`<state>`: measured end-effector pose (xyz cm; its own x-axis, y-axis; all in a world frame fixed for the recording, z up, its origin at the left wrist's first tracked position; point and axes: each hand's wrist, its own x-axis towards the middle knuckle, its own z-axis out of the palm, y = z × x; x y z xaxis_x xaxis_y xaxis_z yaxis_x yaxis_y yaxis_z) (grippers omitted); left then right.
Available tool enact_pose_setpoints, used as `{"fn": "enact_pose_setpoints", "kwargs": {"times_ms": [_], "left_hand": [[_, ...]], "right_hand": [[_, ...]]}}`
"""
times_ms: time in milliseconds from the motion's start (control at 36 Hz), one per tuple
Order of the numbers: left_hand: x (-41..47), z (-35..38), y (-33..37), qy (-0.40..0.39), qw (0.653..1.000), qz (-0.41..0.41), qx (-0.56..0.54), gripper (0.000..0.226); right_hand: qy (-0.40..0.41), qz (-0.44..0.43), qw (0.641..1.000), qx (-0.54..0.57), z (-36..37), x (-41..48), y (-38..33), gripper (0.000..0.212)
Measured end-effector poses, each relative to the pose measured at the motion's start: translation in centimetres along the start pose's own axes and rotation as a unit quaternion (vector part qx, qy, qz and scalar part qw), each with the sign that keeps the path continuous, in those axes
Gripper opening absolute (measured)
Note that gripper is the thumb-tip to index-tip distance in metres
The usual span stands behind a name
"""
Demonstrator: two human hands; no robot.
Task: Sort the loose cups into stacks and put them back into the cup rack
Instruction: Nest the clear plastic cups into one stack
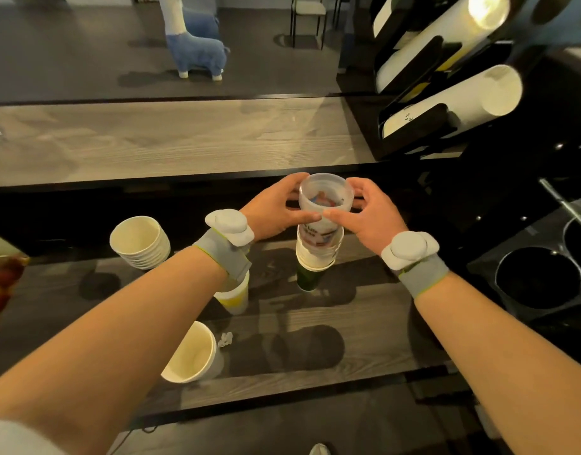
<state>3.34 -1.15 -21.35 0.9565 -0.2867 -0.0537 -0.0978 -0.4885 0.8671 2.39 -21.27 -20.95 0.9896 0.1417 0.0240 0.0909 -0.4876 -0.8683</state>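
Note:
A tall stack of clear plastic cups with a printed label stands at the centre of the counter, above a dark green cup at its foot. My left hand grips the top of the stack from the left, and my right hand grips it from the right, thumbs nearly meeting at the front. A stack of white paper cups leans at the left. A yellow-banded white cup stands under my left wrist. Another white paper cup lies tilted nearer to me. The black cup rack holds long white stacks at upper right.
A raised wooden ledge runs behind the counter. Round dark wells are set into the black surface at the right. A colourful packet sits at the left edge. A small white scrap lies by the tilted cup.

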Motion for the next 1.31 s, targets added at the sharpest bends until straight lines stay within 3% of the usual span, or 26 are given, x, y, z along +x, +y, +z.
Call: {"fn": "enact_pose_setpoints", "kwargs": {"times_ms": [361,556,639,833,944,1083,1306], "left_hand": [[-1.7,-4.4,5.0,0.064,0.991,0.082,-0.083,0.067],[-5.2,-8.1,5.0,0.085,0.984,0.073,-0.139,0.083],[-7.5,-9.8,3.6,0.091,0.980,0.052,-0.167,0.092],[-14.1,-13.5,-0.4,0.163,0.975,0.009,-0.152,0.070],[-17.3,-15.2,-2.7,0.198,0.968,-0.011,-0.155,0.062],[-21.7,-17.1,-6.4,0.231,0.955,-0.049,-0.177,0.064],[-26.5,-17.7,-10.9,0.228,0.964,-0.075,-0.114,0.074]], "right_hand": [[0.034,-0.101,0.994,0.030,-2.2,-0.1,-7.0,0.065],[-0.005,-0.114,0.992,0.059,0.0,-0.8,-11.0,0.060],[-0.027,-0.110,0.993,0.043,2.1,-0.9,-12.0,0.044],[-0.103,-0.123,0.987,-0.012,8.8,-1.8,-15.4,0.017],[-0.143,-0.128,0.981,-0.023,13.0,-1.9,-16.8,0.057],[-0.184,-0.132,0.973,-0.050,18.2,-2.3,-18.0,0.054],[-0.252,-0.171,0.945,-0.116,24.2,-3.5,-17.6,0.052]]}}
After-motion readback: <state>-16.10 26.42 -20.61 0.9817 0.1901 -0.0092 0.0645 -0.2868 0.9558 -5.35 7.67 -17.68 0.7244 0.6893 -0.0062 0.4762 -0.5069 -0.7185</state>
